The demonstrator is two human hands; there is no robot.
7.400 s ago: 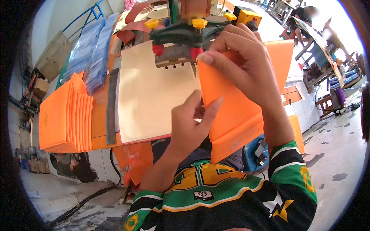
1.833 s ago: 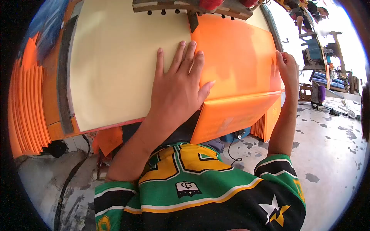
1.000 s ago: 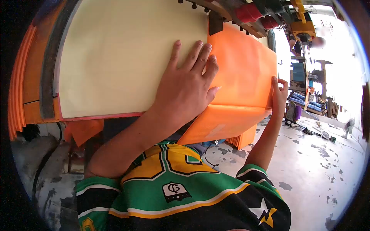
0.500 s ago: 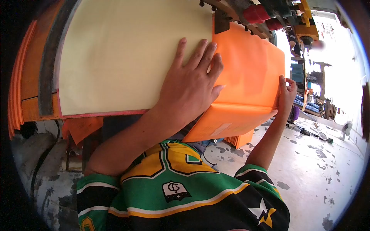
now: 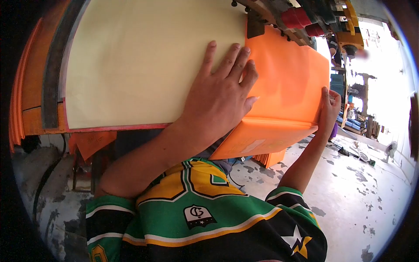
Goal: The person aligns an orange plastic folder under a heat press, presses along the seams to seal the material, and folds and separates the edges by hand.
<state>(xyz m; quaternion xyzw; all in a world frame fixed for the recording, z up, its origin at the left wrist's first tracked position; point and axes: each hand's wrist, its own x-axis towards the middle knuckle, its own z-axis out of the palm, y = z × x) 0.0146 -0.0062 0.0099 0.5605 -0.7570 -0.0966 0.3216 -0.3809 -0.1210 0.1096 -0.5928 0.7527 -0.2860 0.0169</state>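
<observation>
My left hand (image 5: 220,91) lies flat with fingers spread, across the right edge of a large pale yellow sheet (image 5: 131,65). Its fingertips reach the seam where the sheet meets a bright orange folded card (image 5: 288,74). The lower part of that card bends down toward my lap in a flap with a pale strip on it. At the card's far right edge, my right hand (image 5: 330,109) pinches the border, thumb on the upper face and the other fingers curled, partly hidden. A thin reddish border shows under the pale sheet's lower edge.
A machine with a dark metal bracket (image 5: 255,27) and red parts (image 5: 297,17) overhangs the card's top edge. Stacked orange cards (image 5: 269,158) stand below, with more at the far left. A dark metal rail (image 5: 54,74) borders the sheet. A fan (image 5: 390,148) stands on the patchy floor.
The card and both hands appear slightly farther right in the view, along with the machine. Both hands keep the same hold and pose.
</observation>
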